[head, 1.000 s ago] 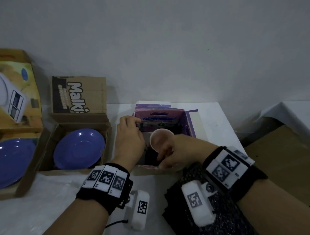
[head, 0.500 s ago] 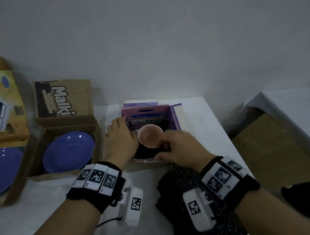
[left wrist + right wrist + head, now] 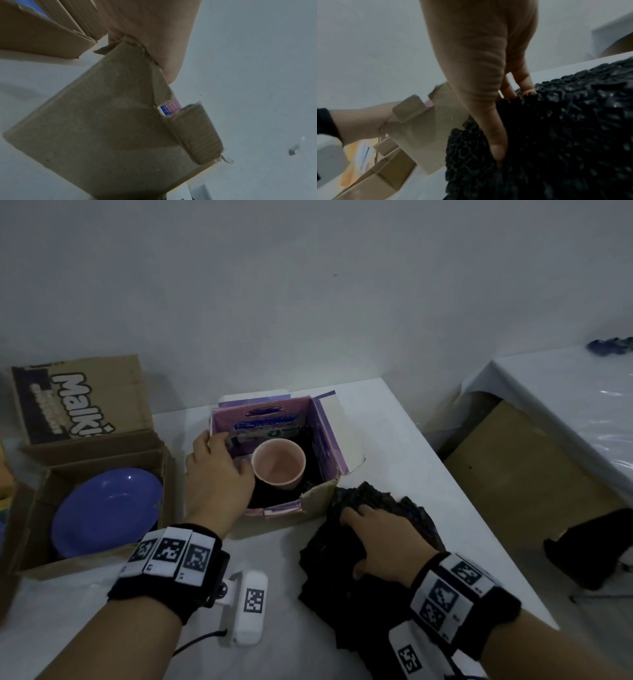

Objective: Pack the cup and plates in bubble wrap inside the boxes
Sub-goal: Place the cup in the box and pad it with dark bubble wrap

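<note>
A pink cup (image 3: pixel 278 462) stands upright in the small purple box (image 3: pixel 323 440), on black wrap lining its bottom. My left hand (image 3: pixel 227 455) grips the box's left wall, thumb inside beside the cup and fingers at the far corner; the left wrist view shows the box's brown outside (image 3: pixel 102 121) under my palm. My right hand (image 3: pixel 363 539) lies on a heap of black bubble wrap (image 3: pixel 404 515) just right of the box, with thumb and fingers dug into the bubble wrap (image 3: pixel 565 135). A blue plate (image 3: pixel 106 511) lies in the brown cardboard box (image 3: pixel 164 474) to the left.
The brown box's printed flap (image 3: pixel 78 398) stands up at the back left. The table's right edge (image 3: pixel 462 515) runs close to the bubble wrap. Beyond it are a second white-covered table (image 3: pixel 565 405), a brown board (image 3: pixel 520 467) and a dark object (image 3: pixel 589 546) on the floor.
My right hand has let go of the cup, left it standing in the purple box, and moved back right onto the bubble wrap. My left hand stays on the box wall.
</note>
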